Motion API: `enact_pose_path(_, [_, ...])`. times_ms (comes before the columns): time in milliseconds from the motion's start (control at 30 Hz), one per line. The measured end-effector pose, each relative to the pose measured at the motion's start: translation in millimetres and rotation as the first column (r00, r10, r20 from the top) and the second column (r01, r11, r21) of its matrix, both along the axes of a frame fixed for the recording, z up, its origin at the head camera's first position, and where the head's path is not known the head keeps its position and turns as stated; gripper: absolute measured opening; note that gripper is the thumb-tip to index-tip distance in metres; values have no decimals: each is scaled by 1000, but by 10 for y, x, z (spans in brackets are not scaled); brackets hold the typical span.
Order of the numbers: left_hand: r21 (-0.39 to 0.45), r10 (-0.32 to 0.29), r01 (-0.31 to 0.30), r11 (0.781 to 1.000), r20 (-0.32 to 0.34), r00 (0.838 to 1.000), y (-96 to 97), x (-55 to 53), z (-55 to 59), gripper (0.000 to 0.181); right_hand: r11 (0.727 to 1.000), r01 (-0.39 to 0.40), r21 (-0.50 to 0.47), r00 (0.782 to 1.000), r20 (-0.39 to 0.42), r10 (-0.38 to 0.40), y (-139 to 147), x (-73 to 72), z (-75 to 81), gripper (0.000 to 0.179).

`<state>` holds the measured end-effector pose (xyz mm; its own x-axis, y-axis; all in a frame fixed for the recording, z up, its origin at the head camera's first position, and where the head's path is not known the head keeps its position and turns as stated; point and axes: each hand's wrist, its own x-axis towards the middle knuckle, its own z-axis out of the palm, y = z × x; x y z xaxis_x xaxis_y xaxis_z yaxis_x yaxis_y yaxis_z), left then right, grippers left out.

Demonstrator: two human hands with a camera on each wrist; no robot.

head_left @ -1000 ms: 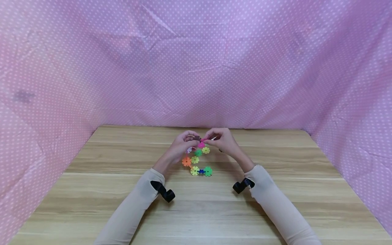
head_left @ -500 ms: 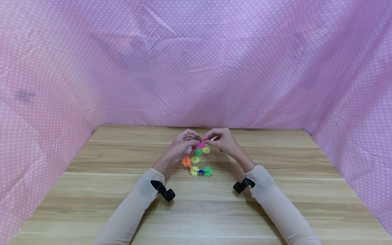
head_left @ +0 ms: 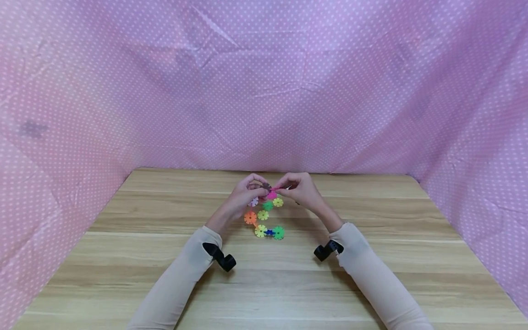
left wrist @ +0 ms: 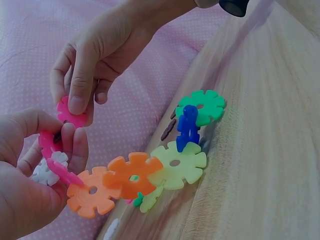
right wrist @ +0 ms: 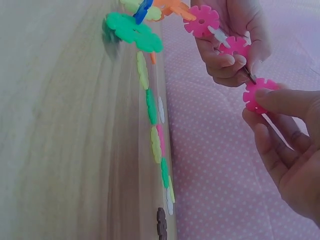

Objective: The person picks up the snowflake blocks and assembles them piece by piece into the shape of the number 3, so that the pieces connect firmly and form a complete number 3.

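Observation:
My left hand [head_left: 241,197] grips one end of a chain of notched plastic snowflake discs. Along this chain come pink discs [right wrist: 201,21], a white disc [left wrist: 46,172], two orange discs [left wrist: 135,175], a pale yellow disc [left wrist: 176,166], a blue disc [left wrist: 187,127] and a green disc [left wrist: 210,105] at the far end. A brown disc [right wrist: 249,75], seen edge-on, sits by the left fingertips. Between thumb and forefinger, my right hand [head_left: 303,190] pinches a pink disc [right wrist: 255,95] whose edge meets the brown one. The left fingers partly hide the chain.
Loose discs lie on the wooden table [head_left: 264,284] beneath and behind the hands, among them a yellow disc [head_left: 278,202], a green disc [head_left: 267,206] and a brown disc [right wrist: 161,223]. A pink dotted cloth [head_left: 264,91] hangs along the table's back edge and sides.
The hanging end of the chain, with the green, blue and yellow discs, has swung slightly left and toward the front. Both hands stay almost in place, fingertips together.

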<state>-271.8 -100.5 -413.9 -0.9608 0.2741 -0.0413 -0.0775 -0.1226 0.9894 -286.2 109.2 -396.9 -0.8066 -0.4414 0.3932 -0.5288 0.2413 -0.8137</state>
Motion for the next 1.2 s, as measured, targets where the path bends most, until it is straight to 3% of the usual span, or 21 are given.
enact_pose_path(567, [29, -9, 9, 1000, 1, 1000, -6, 53, 45, 22, 998, 28, -48, 996, -81, -31, -64, 50, -22, 7])
enact_pose_path(800, [15, -17, 17, 1000, 15, 1000, -20, 36, 46, 23, 1000, 12, -18, 999, -39, -13, -67, 24, -25, 6])
enact_pose_path(933, [-33, -14, 14, 999, 16, 1000, -20, 19, 45, 24, 999, -25, 38, 1000, -15, 26, -14, -6, 8, 7])
enact_pose_path(1200, [-66, -1, 3, 998, 32, 999, -31, 5, 22, 26, 979, -113, 170, 989, 111, 95, 184, -61, 141, 16])
